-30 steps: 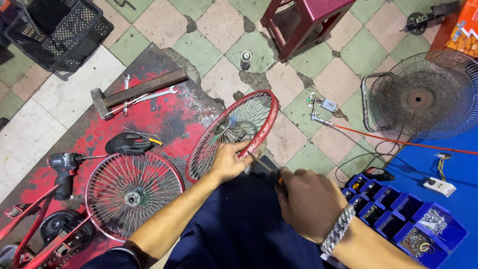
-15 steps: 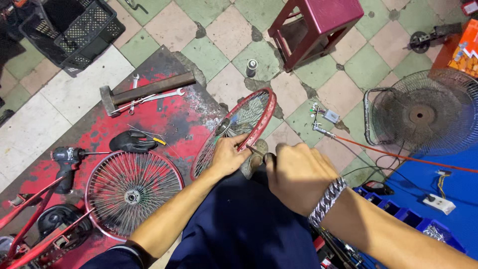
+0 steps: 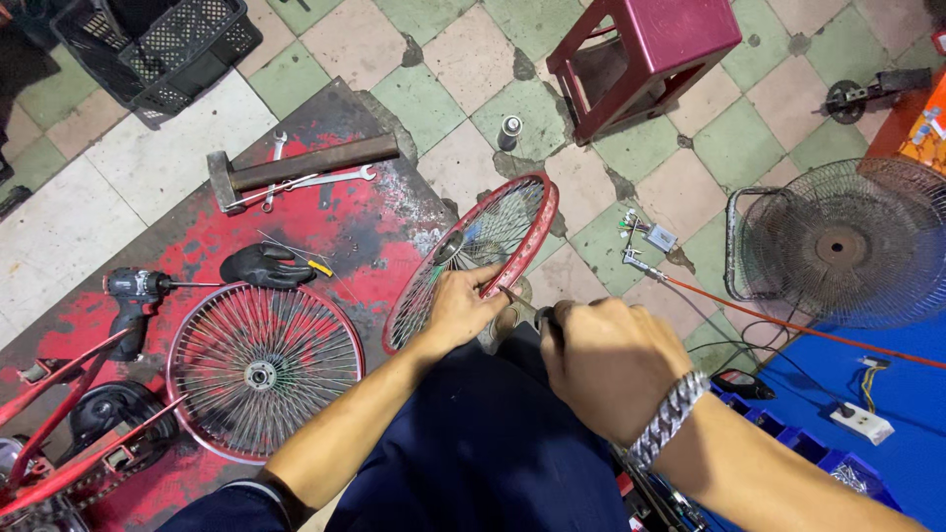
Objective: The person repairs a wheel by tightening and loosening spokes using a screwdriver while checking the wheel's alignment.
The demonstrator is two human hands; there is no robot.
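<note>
1. Your left hand point(image 3: 461, 307) is closed on the lower rim of the red spoked wheel point(image 3: 473, 258), which stands tilted on edge before your knees, its long axis running up and to the right.
2. Your right hand point(image 3: 609, 363), just right of the left, is fisted around a slim metal tool point(image 3: 520, 307) whose tip points left at the rim; probably a spoke tool, the view is poor.
3. Against the earlier frame, both hands sit lower and the right fist shows fuller.

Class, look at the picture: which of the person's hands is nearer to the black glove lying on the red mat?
Left. The left hand grips the red wheel rim, right of the black glove. The right hand is farther right, holding a tool.
</note>
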